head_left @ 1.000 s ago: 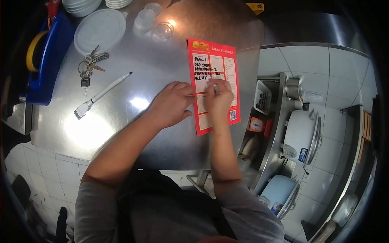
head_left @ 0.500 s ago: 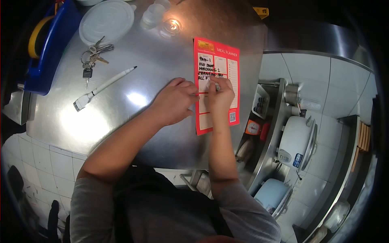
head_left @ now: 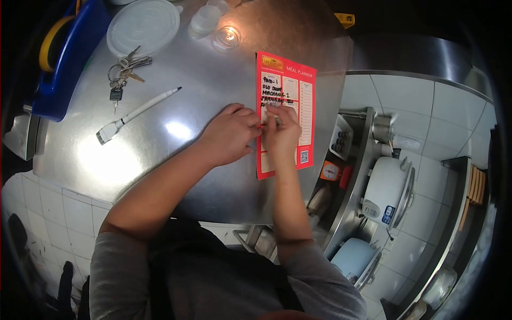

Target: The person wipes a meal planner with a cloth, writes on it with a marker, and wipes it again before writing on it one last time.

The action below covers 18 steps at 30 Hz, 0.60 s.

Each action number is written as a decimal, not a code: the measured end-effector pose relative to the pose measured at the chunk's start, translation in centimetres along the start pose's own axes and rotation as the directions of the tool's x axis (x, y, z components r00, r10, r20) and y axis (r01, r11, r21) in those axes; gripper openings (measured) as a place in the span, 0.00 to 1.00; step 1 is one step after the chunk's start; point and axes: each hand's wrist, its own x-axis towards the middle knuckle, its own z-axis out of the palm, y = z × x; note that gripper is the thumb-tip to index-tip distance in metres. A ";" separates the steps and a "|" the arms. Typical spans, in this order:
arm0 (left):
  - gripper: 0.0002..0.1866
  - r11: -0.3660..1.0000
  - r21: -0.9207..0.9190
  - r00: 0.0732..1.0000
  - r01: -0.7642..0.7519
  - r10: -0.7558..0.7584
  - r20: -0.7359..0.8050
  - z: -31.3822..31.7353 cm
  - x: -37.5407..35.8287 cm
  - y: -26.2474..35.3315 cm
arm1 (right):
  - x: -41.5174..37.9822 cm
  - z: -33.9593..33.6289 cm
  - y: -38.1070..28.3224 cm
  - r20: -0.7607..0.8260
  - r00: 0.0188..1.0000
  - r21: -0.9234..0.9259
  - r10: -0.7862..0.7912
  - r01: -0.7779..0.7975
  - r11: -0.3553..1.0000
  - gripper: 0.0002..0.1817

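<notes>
A red meal planner sheet [head_left: 306, 114] lies on the steel table, with black handwriting on its upper left box. My right hand [head_left: 282, 130] is over the sheet, thumb and fingers pinched just below the writing; what they hold is mostly hidden. At the sheet's left edge rests my left hand [head_left: 229, 134], its fingers curled, with a small red bit showing at the fingertips. To the left on the table lies a white marker-like pen [head_left: 141, 109] with a dark tip.
Keys [head_left: 125, 72], a round translucent lid [head_left: 143, 28], small clear cups [head_left: 204, 22] and a glass candle holder [head_left: 227, 37] are on the table [head_left: 213, 197]. A blue holder with yellow tape [head_left: 53, 44] stands at left. Right: an orange scale [head_left: 330, 171] and a white cooker [head_left: 385, 184].
My right hand has moved slightly left and now covers the last written line. My left hand stays nearly in place. The view has shifted slightly.
</notes>
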 end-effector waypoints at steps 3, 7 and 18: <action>0.23 1.000 0.011 0.999 0.025 -0.025 0.030 -0.2 0.0 0.2 | 0.2 0.4 0.6 -0.065 0.996 -0.094 -0.055 0.049 0.994 0.09; 0.21 1.000 -0.001 1.000 0.000 0.000 -0.004 0.0 -0.1 0.0 | 0.0 0.4 -0.3 0.009 0.997 0.014 -0.080 0.079 0.997 0.10; 0.14 0.973 -0.161 0.904 0.163 -0.213 -0.370 -1.1 0.5 -0.4 | -0.1 -4.8 1.6 0.588 0.763 0.705 0.268 -0.646 0.291 0.15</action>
